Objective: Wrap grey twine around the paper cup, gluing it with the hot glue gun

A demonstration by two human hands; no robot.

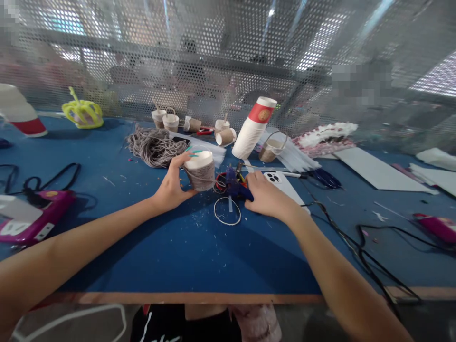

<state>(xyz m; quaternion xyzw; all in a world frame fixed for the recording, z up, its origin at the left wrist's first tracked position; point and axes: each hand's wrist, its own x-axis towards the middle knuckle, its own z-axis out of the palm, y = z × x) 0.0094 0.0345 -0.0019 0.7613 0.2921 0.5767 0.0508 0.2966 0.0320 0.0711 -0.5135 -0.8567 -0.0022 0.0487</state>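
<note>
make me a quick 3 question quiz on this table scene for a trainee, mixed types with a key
1. Which hand holds the yarn-wrapped cup?
2. True or false: the white phone lies with its cameras facing up.
3. In the picture, where is the yellow basket?
A) on top of the grey yarn pile
B) to the left of the grey yarn pile
C) to the right of the grey yarn pile

Key: 1. The left hand; 2. True; 3. B
</note>
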